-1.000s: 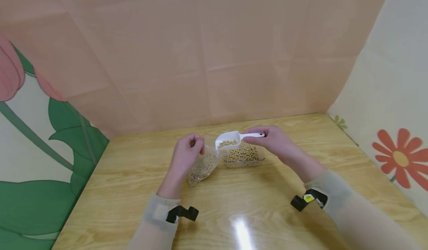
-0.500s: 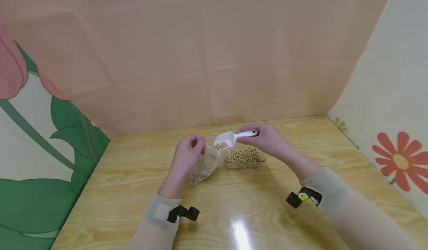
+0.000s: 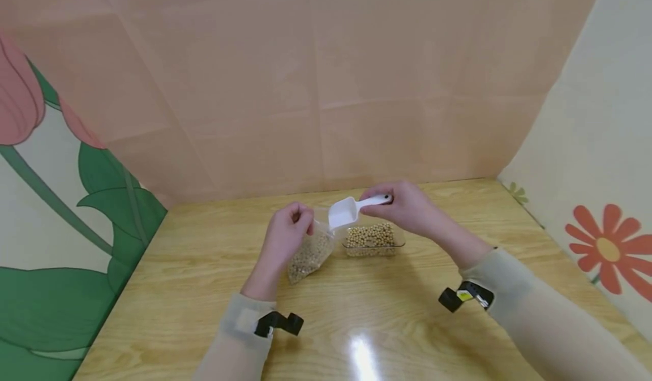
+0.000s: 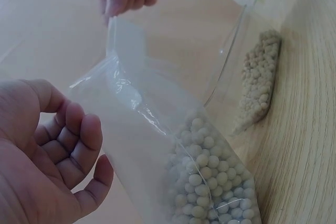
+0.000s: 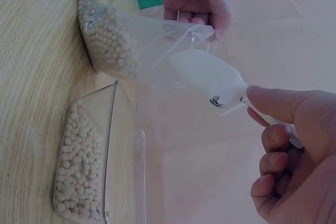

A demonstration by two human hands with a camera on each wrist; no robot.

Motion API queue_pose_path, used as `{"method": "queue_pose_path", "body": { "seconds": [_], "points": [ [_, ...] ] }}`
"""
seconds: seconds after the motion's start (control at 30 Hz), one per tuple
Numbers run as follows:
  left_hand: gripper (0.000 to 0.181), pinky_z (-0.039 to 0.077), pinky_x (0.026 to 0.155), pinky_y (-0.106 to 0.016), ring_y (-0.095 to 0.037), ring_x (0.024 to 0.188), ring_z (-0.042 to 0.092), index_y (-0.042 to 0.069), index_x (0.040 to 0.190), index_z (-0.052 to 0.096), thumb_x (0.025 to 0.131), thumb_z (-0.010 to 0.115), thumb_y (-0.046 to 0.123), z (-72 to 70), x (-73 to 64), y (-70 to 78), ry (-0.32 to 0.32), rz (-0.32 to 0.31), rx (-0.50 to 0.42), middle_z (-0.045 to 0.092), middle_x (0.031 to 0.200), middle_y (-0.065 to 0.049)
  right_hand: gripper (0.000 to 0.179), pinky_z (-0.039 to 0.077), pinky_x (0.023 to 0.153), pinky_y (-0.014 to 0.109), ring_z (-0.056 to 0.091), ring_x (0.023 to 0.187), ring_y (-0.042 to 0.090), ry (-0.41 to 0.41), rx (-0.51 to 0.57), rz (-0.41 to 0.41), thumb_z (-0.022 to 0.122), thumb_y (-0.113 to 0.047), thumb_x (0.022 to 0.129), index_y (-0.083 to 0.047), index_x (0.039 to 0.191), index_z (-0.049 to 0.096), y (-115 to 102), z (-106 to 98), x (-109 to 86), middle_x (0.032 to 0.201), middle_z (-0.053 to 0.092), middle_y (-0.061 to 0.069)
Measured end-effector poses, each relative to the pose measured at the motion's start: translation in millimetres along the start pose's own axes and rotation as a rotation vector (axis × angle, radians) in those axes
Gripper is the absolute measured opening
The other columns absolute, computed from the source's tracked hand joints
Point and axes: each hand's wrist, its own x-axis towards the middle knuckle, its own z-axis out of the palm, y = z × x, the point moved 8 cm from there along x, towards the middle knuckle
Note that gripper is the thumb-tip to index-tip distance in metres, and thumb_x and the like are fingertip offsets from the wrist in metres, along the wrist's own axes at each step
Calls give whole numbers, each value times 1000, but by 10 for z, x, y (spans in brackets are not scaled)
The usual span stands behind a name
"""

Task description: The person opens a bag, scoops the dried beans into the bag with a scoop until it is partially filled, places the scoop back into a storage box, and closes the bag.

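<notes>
My left hand (image 3: 288, 231) pinches the top edge of a clear plastic bag (image 3: 312, 252) between thumb and forefinger. Pale round beans (image 4: 210, 182) fill the bag's lower part, and its base slants down toward the table. My right hand (image 3: 402, 206) holds a white scoop (image 3: 344, 212) by its handle. In the head view no beans show in the scoop's bowl. The right wrist view has the scoop's front end inside the bag's mouth, tilted downward. Just right of the bag stands a clear rectangular container (image 5: 107, 145) of the same beans (image 3: 370, 235).
Both hands work above a wood-grain table (image 3: 204, 290). A plain pinkish sheet (image 3: 244, 86) hangs behind it. Walls printed with flowers stand at the left and right sides.
The scoop has tipped down toward the bag, and the beans that lay in its bowl have gone from it. My right hand has shifted slightly left and up; the left stays in place.
</notes>
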Motion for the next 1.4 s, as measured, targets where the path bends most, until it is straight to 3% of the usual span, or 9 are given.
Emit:
{"method": "queue_pose_path", "body": {
  "seconds": [0.23,0.57,0.97,1.4],
  "points": [
    [21,41,61,-31,-20,66,52,11,87,68,107,61,16,21,22,13,-5,13,14,66,75,-5,29,56,73,33,69,88,21,28,21,27,86,-33,100,-13,121,84,145,-131,-97,111,79,6],
    [22,42,63,-32,-20,66,53,10,87,68,107,61,16,53,42,16,-7,-5,4,66,76,-6,42,57,74,32,68,93,22,104,41,159,85,-39,100,-10,130,81,639,-341,-376,130,75,15],
    [21,43,64,-32,-21,67,54,10,86,68,106,62,14,54,34,26,0,-7,-5,66,75,-6,39,54,79,29,67,98,20,154,21,223,86,-40,99,-11,124,83,1263,-170,-528,127,78,12],
    [22,43,64,-31,-20,68,53,9,88,68,108,61,14,60,49,8,-8,-12,-22,66,77,-6,32,54,79,25,67,95,17,134,49,200,86,-31,99,-8,122,83,1424,-41,-444,118,80,10]
  ]
}}
